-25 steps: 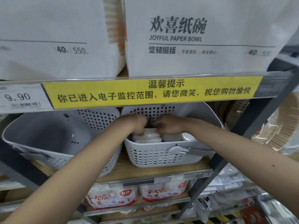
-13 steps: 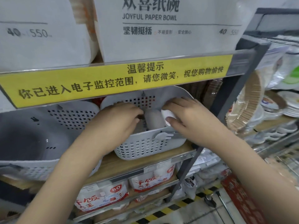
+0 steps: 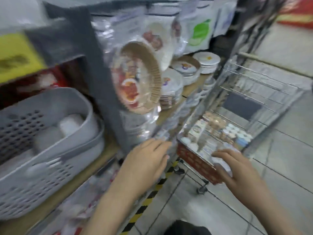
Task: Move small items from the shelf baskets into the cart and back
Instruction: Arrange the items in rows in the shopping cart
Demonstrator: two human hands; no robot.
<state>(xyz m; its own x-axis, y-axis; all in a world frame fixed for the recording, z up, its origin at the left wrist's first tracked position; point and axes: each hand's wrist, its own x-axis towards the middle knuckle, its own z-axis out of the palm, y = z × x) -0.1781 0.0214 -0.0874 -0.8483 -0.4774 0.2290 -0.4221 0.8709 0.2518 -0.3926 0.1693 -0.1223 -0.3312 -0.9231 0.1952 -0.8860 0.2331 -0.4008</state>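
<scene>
The wire shopping cart (image 3: pixel 264 92) with its red front panel stands on the pale tiled floor (image 3: pixel 288 167) to the right of the shelving, and its bed holds rows of small packaged items (image 3: pixel 218 131), some with round white lids; the blur hides their labels. The right hand (image 3: pixel 232 168) is over the cart's near corner, fingers curled round a small clear-wrapped white packet (image 3: pixel 221 160). The left hand (image 3: pixel 147 161) is in the gap between shelf and cart, fingers bent with the tips near something shiny and crinkled; whether it grips anything cannot be told through the blur.

On the wooden shelf at the left sits the pale grey perforated plastic basket (image 3: pixel 50 150), well apart from both hands, with white rounded items (image 3: pixel 69 124) inside.

Between basket and cart rises the dark grey metal shelf upright (image 3: pixel 101 82), directly in the line from one to the other. Just beyond it hang clear-wrapped stacks of paper plates (image 3: pixel 137 78) with brown fluted rims, jutting into the aisle above the left hand. Further stacks of white printed plates (image 3: pixel 206 61) rest on the shelf behind. A yellow-and-black hazard stripe (image 3: pixel 149 195) runs along the floor at the shelf's foot, beneath the left forearm. A yellow shelf-edge sign (image 3: pixel 15 56) shows at the upper left.
</scene>
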